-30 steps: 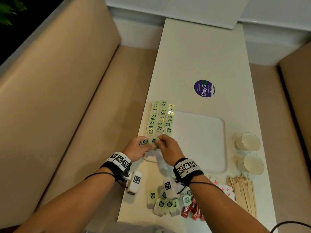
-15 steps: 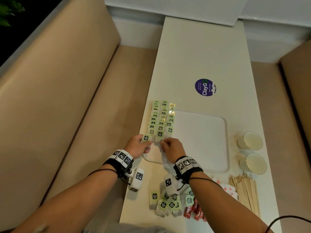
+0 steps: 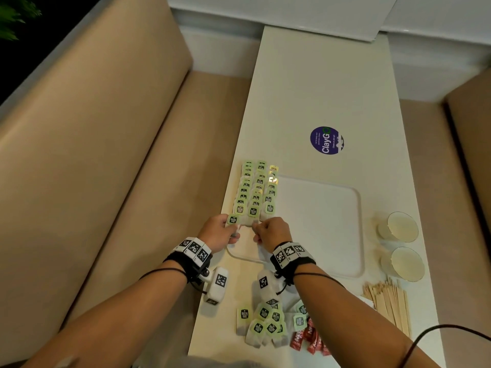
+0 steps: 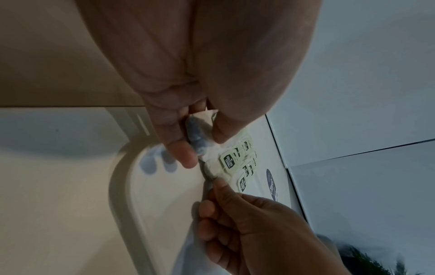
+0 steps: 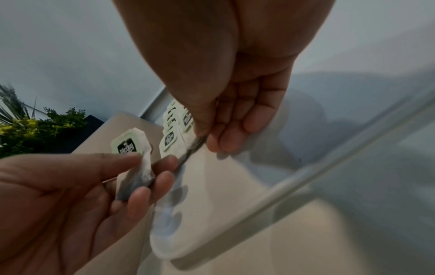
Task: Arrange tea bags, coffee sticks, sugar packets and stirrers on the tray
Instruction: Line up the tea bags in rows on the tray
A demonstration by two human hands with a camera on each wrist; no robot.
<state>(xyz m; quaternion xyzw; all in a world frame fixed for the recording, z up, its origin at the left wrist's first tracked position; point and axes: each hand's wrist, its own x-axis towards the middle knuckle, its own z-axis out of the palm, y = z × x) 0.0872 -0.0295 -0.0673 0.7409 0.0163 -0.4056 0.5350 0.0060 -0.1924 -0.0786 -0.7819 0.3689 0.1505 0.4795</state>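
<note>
A white tray (image 3: 332, 235) lies on the table, with three rows of green-tagged tea bags (image 3: 255, 189) along its left side. My left hand (image 3: 232, 228) pinches one tea bag (image 3: 233, 219) by its pouch at the near end of the left row. In the right wrist view that tea bag (image 5: 134, 167) hangs between the thumb and fingers. My right hand (image 3: 256, 226) pinches another tea bag (image 5: 188, 144) lying at the near end of the middle row. Loose tea bags (image 3: 263, 322), red coffee sticks (image 3: 308, 341) and wooden stirrers (image 3: 390, 306) lie near me.
Two paper cups (image 3: 398, 227) (image 3: 402, 264) stand right of the tray. A round purple sticker (image 3: 326, 140) is on the table beyond it. A beige bench (image 3: 106, 181) runs along the left table edge. My right forearm hides most of the sugar packets.
Both hands moved forward with their tea bags, from just in front of the rows to the rows' near end. The right hand's bag now lies on the tray.
</note>
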